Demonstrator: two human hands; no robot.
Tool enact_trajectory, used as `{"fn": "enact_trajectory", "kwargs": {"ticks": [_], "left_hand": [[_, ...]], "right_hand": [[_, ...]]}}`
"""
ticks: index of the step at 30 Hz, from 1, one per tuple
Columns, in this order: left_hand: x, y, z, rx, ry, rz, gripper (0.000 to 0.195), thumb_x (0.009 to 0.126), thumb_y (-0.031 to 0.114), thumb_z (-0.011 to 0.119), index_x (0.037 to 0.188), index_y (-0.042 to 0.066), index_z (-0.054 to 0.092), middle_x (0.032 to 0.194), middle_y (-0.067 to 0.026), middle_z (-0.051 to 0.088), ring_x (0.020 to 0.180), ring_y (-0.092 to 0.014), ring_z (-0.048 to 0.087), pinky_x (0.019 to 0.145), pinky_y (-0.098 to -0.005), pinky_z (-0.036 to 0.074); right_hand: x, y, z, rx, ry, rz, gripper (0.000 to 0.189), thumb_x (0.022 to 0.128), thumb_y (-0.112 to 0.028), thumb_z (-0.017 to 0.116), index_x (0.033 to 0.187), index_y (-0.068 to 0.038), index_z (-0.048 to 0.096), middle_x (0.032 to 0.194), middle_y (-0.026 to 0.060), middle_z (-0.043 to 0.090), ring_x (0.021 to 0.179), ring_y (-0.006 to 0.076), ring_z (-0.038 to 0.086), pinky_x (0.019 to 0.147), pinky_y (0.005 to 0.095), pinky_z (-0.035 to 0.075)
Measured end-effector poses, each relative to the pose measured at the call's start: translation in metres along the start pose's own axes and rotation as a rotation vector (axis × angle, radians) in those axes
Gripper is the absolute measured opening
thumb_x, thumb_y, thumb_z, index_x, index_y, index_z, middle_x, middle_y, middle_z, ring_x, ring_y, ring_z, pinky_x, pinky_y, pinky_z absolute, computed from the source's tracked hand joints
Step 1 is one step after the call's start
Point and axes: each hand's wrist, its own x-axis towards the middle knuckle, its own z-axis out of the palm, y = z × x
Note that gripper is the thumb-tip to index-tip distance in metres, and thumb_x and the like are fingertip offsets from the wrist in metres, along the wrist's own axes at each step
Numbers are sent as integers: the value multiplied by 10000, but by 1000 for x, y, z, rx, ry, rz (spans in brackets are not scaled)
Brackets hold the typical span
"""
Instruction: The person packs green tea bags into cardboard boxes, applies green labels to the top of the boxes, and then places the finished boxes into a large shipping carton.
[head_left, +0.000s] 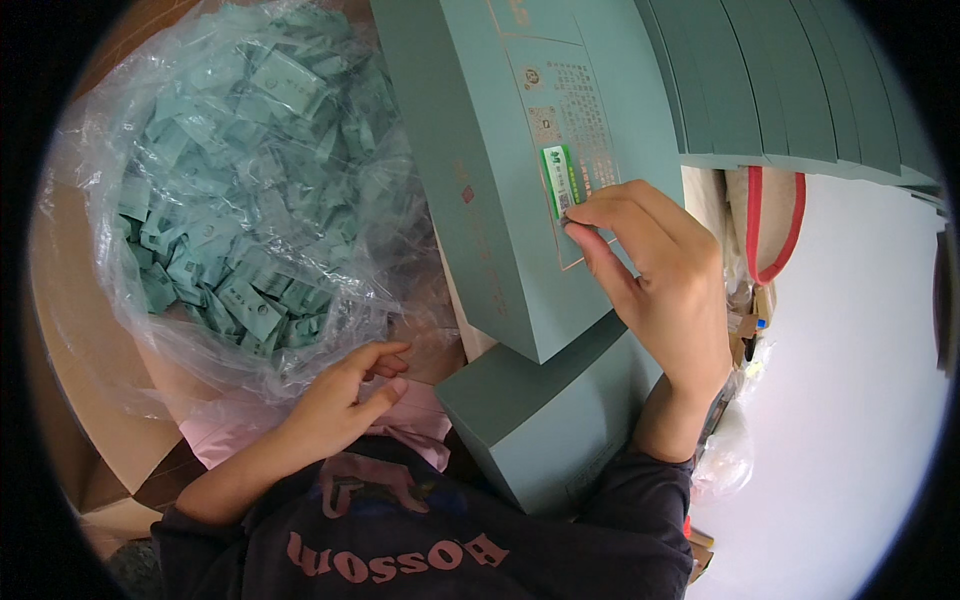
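A large green cardboard box (487, 150) with printed text and codes on its pale upper face lies in front of me. A green-and-white label (557, 176) is on that face. My right hand (652, 262) pinches a small dark thing (565, 221) between thumb and forefinger, right at the label's lower end; what it is cannot be made out. My left hand (360, 390) hangs above my lap with its fingers loosely bent and apart, holding nothing. Beyond it is a clear plastic bag (112, 277) full of small green sachets (251, 307).
Another green box (517, 405) stands below the large one, close to my body. Several green boxes (750, 82) form a row at the upper right. An open brown carton (82, 360) is at the left. A red-trimmed beige bag (772, 217) is beside the white wall (847, 375).
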Motion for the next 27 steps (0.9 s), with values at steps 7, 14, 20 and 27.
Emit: {"fn": "enact_trajectory", "kwargs": {"ticks": [7,14,20,27], "left_hand": [[1,1,-2,-6,0,-6,434,930,225,569,1303,27,469,1144,-164,629,1074,-262,610,921,-351,460],[2,3,-9,29,-14,-1,422,955,195,530,1326,15,438,1153,-155,619,1073,-210,592,934,-323,450],[2,6,-11,40,-16,5,424,955,206,533,1321,12,443,1149,-155,620,1073,-218,595,929,-328,456],[1,8,-15,14,-10,-36,408,959,187,529,1319,12,450,1163,-164,604,1066,-221,593,918,-332,466]], "right_hand": [[-4,-7,-5,-67,-58,-11,164,705,-28,667,865,-4,638,831,76,599,691,246,602,585,337,491],[-15,-16,-7,-97,-60,9,212,710,-16,651,921,-14,670,926,77,617,742,236,627,620,335,517],[-12,-9,-12,136,-23,97,165,757,27,655,921,10,657,891,109,627,758,283,624,649,351,521],[19,14,6,258,119,298,115,795,35,661,910,27,651,834,116,622,708,215,634,625,297,497]]}}
